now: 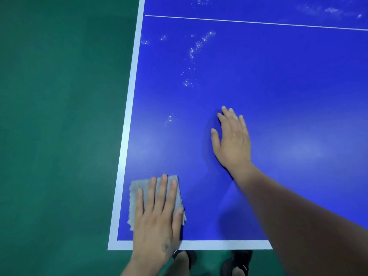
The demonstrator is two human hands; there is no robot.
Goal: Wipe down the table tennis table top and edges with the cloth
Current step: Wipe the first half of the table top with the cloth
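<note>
Pressing flat with straight fingers, the left hand point(157, 214) pins a grey, ragged-edged rectangular cloth point(137, 198) on the blue table tennis table top point(278, 86) at its near left corner, just inside the white border line point(127, 124); the right hand point(232, 139) lies spread, palm down, on bare blue surface farther in, holding nothing; scattered water droplets point(196, 46) glisten beyond; green floor point(59, 116) lies alongside.

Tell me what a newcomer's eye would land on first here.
The bright blue table tennis table against the green floor. At its near left corner the left hand presses a grey cloth flat; the right hand rests open further in. Glinting water droplets speckle the surface beyond.
</note>
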